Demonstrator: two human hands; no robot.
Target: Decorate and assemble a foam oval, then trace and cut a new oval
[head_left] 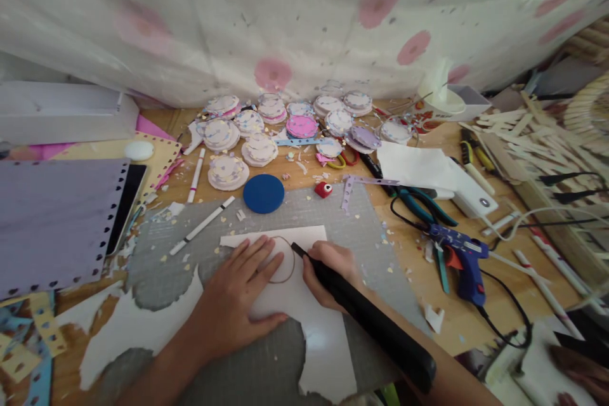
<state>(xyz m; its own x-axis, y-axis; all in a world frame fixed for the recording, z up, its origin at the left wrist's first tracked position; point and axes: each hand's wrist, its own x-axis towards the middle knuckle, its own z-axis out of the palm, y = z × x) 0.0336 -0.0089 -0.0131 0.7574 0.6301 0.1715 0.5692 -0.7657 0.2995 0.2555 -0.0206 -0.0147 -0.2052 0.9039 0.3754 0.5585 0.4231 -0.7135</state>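
Observation:
My left hand (242, 295) lies flat with fingers spread on a white sheet (299, 301), its fingertips covering part of a circle outline (294, 265). My right hand (330, 269) is wrapped round a long black pen-like tool (375, 323), thin at the front and thick at the rear. The tool's tip meets the sheet at the circle's upper right edge. The sheet's lower part has curved cut-outs. Beneath lies a grey cutting mat (171, 304). A blue disc (263, 193) sits just beyond the sheet.
Several decorated round stacks (228, 172) line the back. A blue glue gun (459, 260), pliers (425, 206) and a red punch (323, 189) lie rightward. White marker-like sticks (202, 225), white scraps (137, 323) and purple sheets (57, 222) are at left. Wooden sticks (528, 133) pile up far right.

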